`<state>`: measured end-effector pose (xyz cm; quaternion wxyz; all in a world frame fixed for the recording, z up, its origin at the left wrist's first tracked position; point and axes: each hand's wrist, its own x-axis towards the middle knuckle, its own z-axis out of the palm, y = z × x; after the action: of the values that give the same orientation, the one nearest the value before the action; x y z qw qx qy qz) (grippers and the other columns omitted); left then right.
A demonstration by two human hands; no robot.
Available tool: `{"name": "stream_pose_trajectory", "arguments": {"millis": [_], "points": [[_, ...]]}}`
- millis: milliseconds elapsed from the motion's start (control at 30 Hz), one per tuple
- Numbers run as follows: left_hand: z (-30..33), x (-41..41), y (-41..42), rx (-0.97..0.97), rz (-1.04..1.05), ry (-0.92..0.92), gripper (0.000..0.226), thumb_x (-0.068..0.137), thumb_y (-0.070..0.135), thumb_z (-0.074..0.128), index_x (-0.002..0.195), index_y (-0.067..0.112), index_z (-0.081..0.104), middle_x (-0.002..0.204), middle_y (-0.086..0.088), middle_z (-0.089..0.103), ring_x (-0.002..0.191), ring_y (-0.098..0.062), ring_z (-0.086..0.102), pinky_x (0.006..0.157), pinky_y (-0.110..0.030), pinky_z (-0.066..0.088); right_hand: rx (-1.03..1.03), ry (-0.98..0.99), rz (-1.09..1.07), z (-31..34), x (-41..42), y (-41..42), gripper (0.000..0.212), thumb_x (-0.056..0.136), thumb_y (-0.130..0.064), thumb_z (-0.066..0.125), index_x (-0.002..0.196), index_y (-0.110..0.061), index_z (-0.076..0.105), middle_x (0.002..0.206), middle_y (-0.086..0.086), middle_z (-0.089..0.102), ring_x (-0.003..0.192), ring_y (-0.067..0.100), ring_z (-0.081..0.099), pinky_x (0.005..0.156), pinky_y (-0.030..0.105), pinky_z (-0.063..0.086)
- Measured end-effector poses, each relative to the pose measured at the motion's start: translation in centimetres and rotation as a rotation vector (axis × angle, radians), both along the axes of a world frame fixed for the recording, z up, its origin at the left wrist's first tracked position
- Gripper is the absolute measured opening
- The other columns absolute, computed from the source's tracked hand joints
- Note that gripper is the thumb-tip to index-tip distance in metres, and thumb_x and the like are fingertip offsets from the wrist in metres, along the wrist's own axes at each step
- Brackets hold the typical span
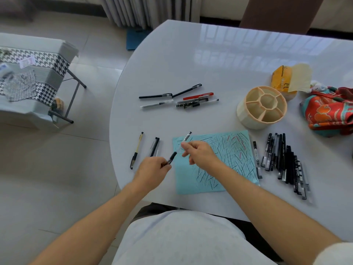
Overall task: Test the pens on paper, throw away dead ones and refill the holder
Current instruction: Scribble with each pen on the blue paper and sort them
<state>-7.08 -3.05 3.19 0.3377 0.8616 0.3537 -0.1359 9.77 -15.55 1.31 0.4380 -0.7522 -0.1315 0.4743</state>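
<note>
Over the near left corner of the scribbled light-blue paper sheet (215, 161), both hands held one slim clear-barrelled pen (180, 148) just above the glossy white tabletop (191, 60). The left hand (152, 169) had its grip pinched on the pen's dark lower end; the right hand (200, 153) pinched the clear middle of the barrel. Light, stiff and smooth, the pen looked best held at the rubbery dark section. Far right stood the empty beige compartmented holder (261, 107).
</note>
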Motion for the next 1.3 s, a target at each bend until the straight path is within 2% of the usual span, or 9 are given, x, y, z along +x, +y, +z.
{"name": "stream_pose_trajectory", "arguments": {"millis": [233, 367, 533, 700, 900, 1000, 1100, 1167, 1300], "points": [[-2.4, -4.3, 5.1, 0.113, 0.259, 0.158, 0.025, 0.094, 0.038, 0.058, 0.078, 0.021, 0.069, 0.067, 0.007, 0.064, 0.065, -0.011, 0.058, 0.051, -0.026, 0.040, -0.172, -0.590, -0.037, -0.6, 9.2, 6.1, 0.022, 0.097, -0.020, 0.058, 0.114, -0.014, 0.071, 0.112, 0.003, 0.071, 0.103, 0.021, 0.066, 0.095, 0.040, 0.056], [-3.3, -5.3, 6.3, 0.127, 0.243, 0.226, 0.025, 0.089, 0.043, 0.059, 0.076, 0.024, 0.068, 0.066, 0.010, 0.063, 0.063, -0.009, 0.057, 0.050, -0.024, 0.040, -0.308, -0.870, 0.140, -1.2, 13.2, 7.6, 0.033, 0.094, -0.007, 0.053, 0.120, -0.013, 0.070, 0.126, 0.010, 0.065, 0.115, 0.031, 0.058, 0.092, 0.041, 0.050], [-3.5, -5.4, 7.0, 0.117, 0.229, 0.261, 0.028, 0.084, 0.057, 0.061, 0.078, 0.030, 0.063, 0.074, 0.012, 0.063, 0.064, -0.004, 0.055, 0.048, -0.024, 0.040, -0.413, -1.019, 0.401, -2.0, 14.7, 8.3, 0.036, 0.093, 0.003, 0.046, 0.120, -0.007, 0.067, 0.127, 0.014, 0.056, 0.116, 0.034, 0.049, 0.088, 0.045, 0.051], [-2.5, -4.4, 6.9, 0.150, 0.193, 0.189, 0.024, 0.089, 0.054, 0.058, 0.087, 0.031, 0.064, 0.078, 0.014, 0.062, 0.072, -0.011, 0.058, 0.055, -0.027, 0.040, -0.475, -1.115, 0.504, -2.0, 14.4, 8.2, 0.024, 0.095, -0.004, 0.049, 0.111, -0.001, 0.067, 0.119, 0.017, 0.054, 0.112, 0.034, 0.047, 0.090, 0.046, 0.049], [-0.6, -1.0, 5.4, 0.106, 0.112, -0.132, 0.016, 0.093, 0.038, 0.061, 0.099, 0.027, 0.068, 0.064, 0.013, 0.059, 0.061, -0.005, 0.057, 0.056, -0.023, 0.043, -0.319, -0.904, 0.429, -0.4, 11.4, 5.0, 0.018, 0.095, -0.019, 0.056, 0.107, -0.011, 0.066, 0.099, 0.007, 0.068, 0.094, 0.030, 0.060, 0.082, 0.041, 0.052], [0.3, 1.4, 4.1, 0.040, 0.062, -0.244, 0.031, 0.093, 0.038, 0.062, 0.123, 0.032, 0.059, 0.083, 0.017, 0.060, 0.067, -0.005, 0.056, 0.065, -0.026, 0.044, -0.182, -0.731, 0.434, 0.9, 8.7, 1.7, 0.006, 0.095, -0.026, 0.061, 0.100, -0.025, 0.065, 0.078, -0.013, 0.065, 0.071, 0.013, 0.060, 0.067, 0.029, 0.044], [0.8, 3.4, 2.5, -0.035, -0.098, -0.211, 0.046, 0.097, 0.041, 0.056, 0.141, 0.041, 0.043, 0.106, 0.021, 0.058, 0.077, -0.002, 0.059, 0.073, -0.028, 0.048, -0.058, -0.559, 0.386, 2.1, 5.8, -1.7, 0.006, 0.088, -0.030, 0.071, 0.089, -0.036, 0.070, 0.071, -0.011, 0.066, 0.065, 0.006, 0.059, 0.060, 0.020, 0.046], [0.6, 4.3, 1.5, -0.042, -0.243, -0.135, 0.038, 0.099, 0.040, 0.051, 0.137, 0.040, 0.049, 0.100, 0.019, 0.060, 0.084, -0.009, 0.062, 0.077, -0.033, 0.051, -0.032, -0.449, 0.299, 2.5, 4.5, -3.7, 0.010, 0.082, -0.032, 0.079, 0.087, -0.040, 0.075, 0.075, -0.013, 0.071, 0.069, 0.007, 0.065, 0.064, 0.019, 0.052], [0.3, 4.5, -0.4, -0.125, -0.338, -0.069, 0.016, 0.099, 0.032, 0.053, 0.108, 0.029, 0.066, 0.078, 0.010, 0.069, 0.072, -0.011, 0.064, 0.073, -0.040, 0.055, 0.044, -0.152, 0.085, 2.7, 3.2, -7.1, 0.017, 0.075, -0.024, 0.088, 0.087, -0.032, 0.079, 0.079, 0.000, 0.077, 0.069, 0.013, 0.071, 0.064, 0.026, 0.058]]}}
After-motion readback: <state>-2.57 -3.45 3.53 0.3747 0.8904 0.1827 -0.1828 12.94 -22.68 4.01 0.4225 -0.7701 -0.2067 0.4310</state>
